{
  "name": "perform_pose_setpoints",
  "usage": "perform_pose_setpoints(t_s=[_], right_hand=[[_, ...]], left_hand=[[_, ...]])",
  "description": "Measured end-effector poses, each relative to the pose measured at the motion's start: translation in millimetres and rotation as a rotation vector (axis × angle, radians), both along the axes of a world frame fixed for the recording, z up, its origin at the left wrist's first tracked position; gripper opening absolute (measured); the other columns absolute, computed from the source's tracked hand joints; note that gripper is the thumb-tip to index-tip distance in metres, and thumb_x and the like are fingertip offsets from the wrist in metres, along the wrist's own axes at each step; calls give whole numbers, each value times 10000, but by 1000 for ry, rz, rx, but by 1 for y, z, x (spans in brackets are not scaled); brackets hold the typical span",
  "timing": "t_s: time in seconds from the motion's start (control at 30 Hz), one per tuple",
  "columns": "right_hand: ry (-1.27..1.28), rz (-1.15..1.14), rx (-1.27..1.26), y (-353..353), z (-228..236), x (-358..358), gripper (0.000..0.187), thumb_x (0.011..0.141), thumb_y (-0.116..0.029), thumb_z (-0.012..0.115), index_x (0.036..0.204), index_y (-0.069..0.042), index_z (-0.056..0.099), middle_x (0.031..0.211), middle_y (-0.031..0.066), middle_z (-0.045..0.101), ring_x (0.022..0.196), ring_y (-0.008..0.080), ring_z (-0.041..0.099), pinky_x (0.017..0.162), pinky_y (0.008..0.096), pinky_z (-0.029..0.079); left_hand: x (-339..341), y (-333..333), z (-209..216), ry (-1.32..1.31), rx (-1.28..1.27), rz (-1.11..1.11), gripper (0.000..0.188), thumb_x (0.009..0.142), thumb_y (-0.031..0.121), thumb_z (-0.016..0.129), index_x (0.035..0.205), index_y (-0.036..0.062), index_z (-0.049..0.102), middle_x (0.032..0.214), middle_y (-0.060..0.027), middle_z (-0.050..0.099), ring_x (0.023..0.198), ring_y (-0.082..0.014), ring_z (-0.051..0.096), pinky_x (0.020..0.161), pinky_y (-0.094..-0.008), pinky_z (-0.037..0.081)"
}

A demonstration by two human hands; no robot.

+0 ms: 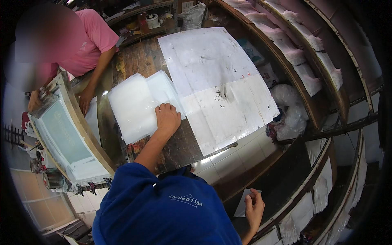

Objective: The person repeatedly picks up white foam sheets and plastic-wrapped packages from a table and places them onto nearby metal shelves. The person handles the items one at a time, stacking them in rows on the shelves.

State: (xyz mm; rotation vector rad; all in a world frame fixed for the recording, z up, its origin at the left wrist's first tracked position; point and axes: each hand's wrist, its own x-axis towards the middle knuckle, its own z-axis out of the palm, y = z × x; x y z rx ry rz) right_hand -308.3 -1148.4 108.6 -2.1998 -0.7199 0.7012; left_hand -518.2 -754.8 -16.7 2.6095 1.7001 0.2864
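My left hand (pixel 167 117) reaches over the wooden table, fingers curled and pressed on the near right edge of a stack of thin translucent plastic sheets (pixel 130 106). More bluish sheets (pixel 162 87) fan out from under that stack's right side. Low on the right, beside my body, my right hand (pixel 254 208) has its thumb and fingers bent around a small white sheet (pixel 241 204). Part of that sheet is hidden behind the hand. It hangs over the dark shelf of a rack (pixel 273 171).
Left, a person in pink (pixel 98 30) holds a tilted wooden-framed printing screen (pixel 67 130), one hand on a white sheet (pixel 93 118) below it. A large marked white board (pixel 220 81) covers the table's right part. Curved racks (pixel 286 41) with drooping white sheets stand right, beside a clear plastic bundle (pixel 290 110).
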Motion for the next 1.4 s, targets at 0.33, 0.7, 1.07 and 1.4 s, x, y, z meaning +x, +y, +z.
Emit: perform_pose_setpoints(t_s=[0.33,0.7,1.07,1.4], right_hand=[[57,0,-51,3,-10,-14,294,894,-119,641,1157,1,597,880,126,677,780,190,653,687,299,507],[96,40,-25,1,-16,-24,319,902,-150,646,1175,4,587,887,132,678,788,191,657,695,306,516],[283,104,73,28,-56,-27,381,917,-167,621,1249,1,539,896,111,660,765,155,621,693,288,498],[374,14,275,61,-66,-32,636,957,-195,573,1492,-52,259,1058,157,631,802,173,623,744,308,513]], left_hand=[[65,-71,9,-254,-10,-600,450,765,248,716,1095,-35,599,1240,-173,575,1120,-283,513,936,-422,369],[115,-65,-5,-271,33,-632,211,762,60,590,971,34,579,879,-103,602,859,-267,570,789,-400,401],[118,-143,4,-517,-86,-997,166,751,40,612,913,62,583,817,-65,549,789,-234,542,735,-364,402],[108,-169,20,-551,-166,-1122,212,742,100,639,942,57,585,853,-67,561,820,-232,556,748,-354,412]])
